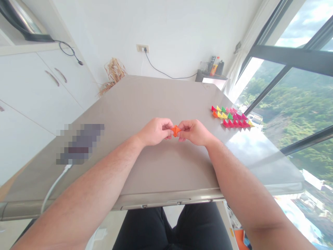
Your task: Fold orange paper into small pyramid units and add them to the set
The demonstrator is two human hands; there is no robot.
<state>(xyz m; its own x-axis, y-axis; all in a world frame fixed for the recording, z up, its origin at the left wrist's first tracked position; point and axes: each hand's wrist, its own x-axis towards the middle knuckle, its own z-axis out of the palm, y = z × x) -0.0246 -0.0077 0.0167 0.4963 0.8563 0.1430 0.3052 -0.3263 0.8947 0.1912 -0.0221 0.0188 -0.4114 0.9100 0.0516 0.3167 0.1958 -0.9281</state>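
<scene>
A small folded piece of orange paper [176, 131] is held between my two hands, above the middle of the table. My left hand [158, 131] pinches its left end between thumb and fingers. On the other side, my right hand [194, 132] pinches the right end in the same way. Creases and a pointed outline show on the part of the paper between the fingertips. Several small folded paper boats [231, 118] in red, pink, yellow, green and orange stand in rows on the right of the table.
The grey-brown table [156, 100] runs to the white wall. A blurred-out dark object [83, 144] with a white cable [56, 184] lies on the left. Beyond the table's far right corner, bottles [214, 66] stand on a small dark shelf. A large window [281, 83] is on the right.
</scene>
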